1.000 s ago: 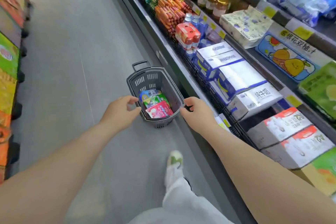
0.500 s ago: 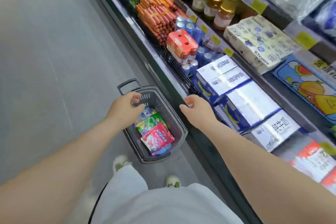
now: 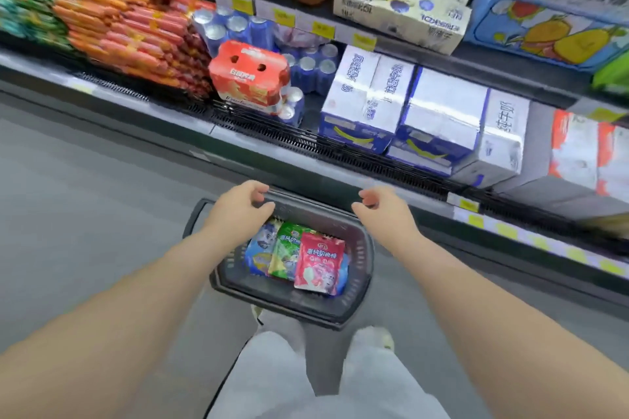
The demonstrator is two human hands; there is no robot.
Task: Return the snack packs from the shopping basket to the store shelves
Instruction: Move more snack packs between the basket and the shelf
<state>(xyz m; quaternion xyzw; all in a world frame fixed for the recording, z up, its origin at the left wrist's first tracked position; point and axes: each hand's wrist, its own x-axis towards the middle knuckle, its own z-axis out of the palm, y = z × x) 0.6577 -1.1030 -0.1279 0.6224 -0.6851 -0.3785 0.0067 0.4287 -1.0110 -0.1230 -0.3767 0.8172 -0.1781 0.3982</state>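
Shopping basket, dark grey, on the floor before the person's feet, beside the shelf front. Contents: three snack packs, blue, green, pink, overlapping side by side. Left hand: over the basket's far rim, fingers curled, empty. Right hand: above the far right corner, loosely curled, empty. Shelves: milk cartons, cans, sausages

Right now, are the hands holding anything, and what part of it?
No snack pack is held. The left hand curls its fingers at the far rim of the basket; whether it grips the rim cannot be told. The right hand hangs empty.
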